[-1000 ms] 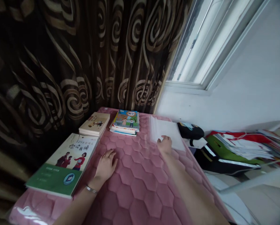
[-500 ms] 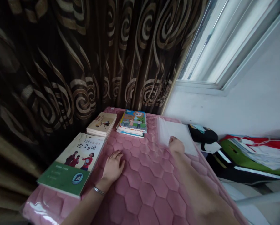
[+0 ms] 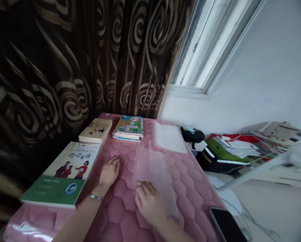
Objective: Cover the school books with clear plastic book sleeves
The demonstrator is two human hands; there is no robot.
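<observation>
A clear plastic book cover (image 3: 154, 168) lies across the middle of the pink table covering. My right hand (image 3: 150, 203) is at its near left part, fingers curled and pinching the film, slightly blurred. My left hand (image 3: 109, 171) rests on the covering with its fingers loosely stretched and nothing in them. Just left of it is a green and cream book (image 3: 57, 181) with figures on its front. A stack of whitish clear covers (image 3: 170, 137) lies at the far right of the table.
Tan books (image 3: 96, 129) and colourful textbooks (image 3: 128, 126) are stacked at the back of the pink table (image 3: 122, 215). A phone (image 3: 227, 223) lies at the right edge. Beyond are a black case (image 3: 192, 135), a pale lamp arm (image 3: 253, 168) and piled papers. A patterned curtain (image 3: 77, 67) hangs behind.
My right hand has come back from the far stack toward me, bringing one clear book cover onto the middle of the table. My left hand stays on the covering. The view has turned right.
</observation>
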